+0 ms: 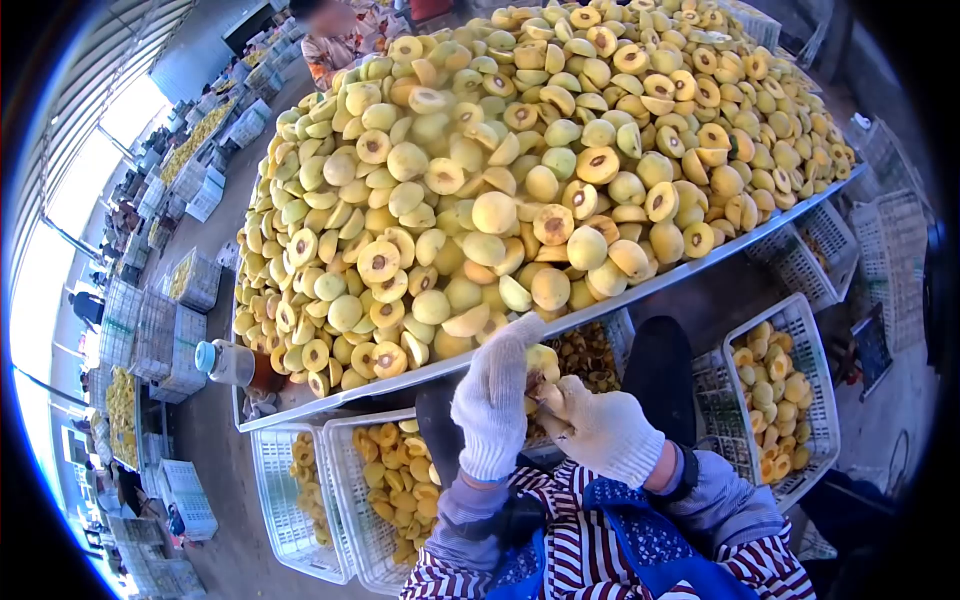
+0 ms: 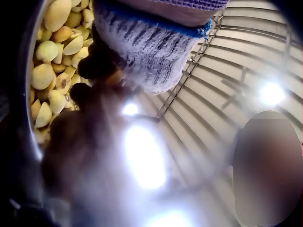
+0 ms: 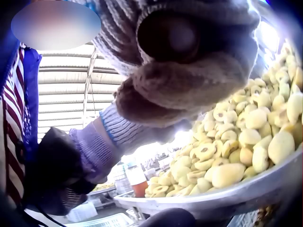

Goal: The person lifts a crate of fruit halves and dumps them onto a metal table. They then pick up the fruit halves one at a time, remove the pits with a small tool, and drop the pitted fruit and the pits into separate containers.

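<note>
Both hands wear white knitted gloves and meet just over the near rim of the table. My left hand (image 1: 494, 400) holds a yellow peach half (image 1: 543, 362), its inner side partly covered by the fingers. Close against it, my right hand (image 1: 607, 432) grips a tool with curled fingers; the tool's dark round handle end (image 3: 169, 37) shows inside the fist in the right wrist view. The tool's working tip is hidden between the hands. Beyond them rises a large heap of halved peaches (image 1: 495, 212), several with brown pit hollows facing up.
The metal table rim (image 1: 690, 268) runs before me. A bottle of reddish-brown liquid (image 1: 232, 366) lies at the left corner. White crates (image 1: 337, 440) with peach halves stand below left, another crate (image 1: 822, 400) at right. Dark scraps (image 1: 590, 355) fill one below. A person (image 1: 335, 45) is across the table.
</note>
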A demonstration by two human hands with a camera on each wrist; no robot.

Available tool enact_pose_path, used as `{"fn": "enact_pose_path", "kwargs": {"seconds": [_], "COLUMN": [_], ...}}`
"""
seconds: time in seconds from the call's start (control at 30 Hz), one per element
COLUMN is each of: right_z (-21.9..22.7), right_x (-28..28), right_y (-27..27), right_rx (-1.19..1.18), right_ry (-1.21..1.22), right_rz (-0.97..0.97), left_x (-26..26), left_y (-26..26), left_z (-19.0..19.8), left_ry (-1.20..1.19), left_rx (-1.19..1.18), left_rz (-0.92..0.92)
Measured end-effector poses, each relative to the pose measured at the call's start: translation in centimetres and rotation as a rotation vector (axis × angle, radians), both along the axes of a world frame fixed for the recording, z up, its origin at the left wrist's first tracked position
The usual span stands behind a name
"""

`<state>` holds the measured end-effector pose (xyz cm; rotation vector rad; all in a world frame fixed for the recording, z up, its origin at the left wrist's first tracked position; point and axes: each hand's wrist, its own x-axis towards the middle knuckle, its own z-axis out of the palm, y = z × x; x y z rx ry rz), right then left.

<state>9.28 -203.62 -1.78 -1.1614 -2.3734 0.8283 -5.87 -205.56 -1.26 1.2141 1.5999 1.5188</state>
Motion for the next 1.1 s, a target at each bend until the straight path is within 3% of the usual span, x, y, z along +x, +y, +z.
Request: {"fn": "enact_pose_path", "kwargs": {"seconds": [0.1,0.13,0.17,0.23,0.27,0.33,0.37,0.47,0.57,0.67,0.77,0.87,1.1], "right_z": [-0.7,-0.1,0.4,2.0,3.1,3.4,3.1,2.9,1.5,2.0,2.0,1.0,0.1], "right_x": [0.2,0.4,0.6,1.2,1.6,1.7,1.8,1.9,2.5,3.1,3.4,3.4,3.9], "right_y": [0.2,0.5,0.8,1.3,1.3,1.2,1.1,1.1,1.3,1.3,1.3,1.0,0.2], "right_rx": [-0.136,-0.23,-0.322,-0.877,-1.042,-1.308,-1.345,-1.372,-1.368,-1.536,-1.568,-1.524,-1.784], "right_ry": [0.08,0.145,0.212,0.369,0.428,0.494,0.514,0.492,0.493,0.589,0.632,0.662,0.848], "right_rz": [0.051,0.052,0.055,0.041,0.041,0.009,0.031,0.067,0.181,0.213,0.221,0.189,0.272], "left_x": [-1.4,-1.5,-0.9,0.8,1.5,2.2,2.0,1.2,0.9,1.0,1.3,1.6,1.7], "left_y": [0.8,1.1,0.8,0.3,-0.5,-0.6,-0.4,0.3,0.5,0.9,0.9,0.8,0.7], "left_z": [0.3,1.0,2.1,3.6,2.4,1.6,1.7,2.0,2.1,2.2,2.4,2.8,2.8], "left_ry": [0.646,0.432,0.293,0.014,-0.058,0.023,0.119,0.019,0.289,0.448,0.485,0.514,0.498], "left_rx": [0.064,-0.219,-0.149,-0.011,0.081,0.034,-0.048,-0.125,0.075,0.253,0.267,0.11,0.261], "left_rz": [-0.089,-0.123,-0.08,-0.001,-0.006,0.075,0.092,-0.029,-0.072,-0.094,-0.072,-0.086,-0.145]}}
